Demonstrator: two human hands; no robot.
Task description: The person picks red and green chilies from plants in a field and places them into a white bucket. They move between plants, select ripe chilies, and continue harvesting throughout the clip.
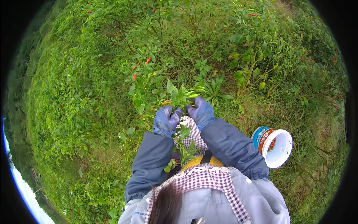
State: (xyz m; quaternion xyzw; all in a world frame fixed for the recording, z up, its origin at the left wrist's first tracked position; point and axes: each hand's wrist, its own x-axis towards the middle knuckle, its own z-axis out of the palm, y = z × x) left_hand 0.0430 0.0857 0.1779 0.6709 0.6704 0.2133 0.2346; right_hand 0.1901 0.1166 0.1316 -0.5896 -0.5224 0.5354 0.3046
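Observation:
My left hand (167, 119), in a blue and purple glove, is closed on a leafy stem of a chili pepper plant (176, 96). Close beside it on the right, my right hand (200, 110), gloved alike, has its fingers bent at the same sprig, just below several pale green chili peppers (193, 95); its fingertips are partly hidden by leaves. Orange-red chilies (166, 102) show just above the left glove. Further up the plant hang red chilies (148, 60). A leafy branch (184, 148) runs below my hands, in front of a checked apron (195, 137).
A white plastic bucket (284, 148) with a blue and brown printed side leans at the right, red chilies (271, 144) inside. Chili plants (251, 56) with red fruit, grass and weeds surround me. Dense foliage (72, 98) rises on the left.

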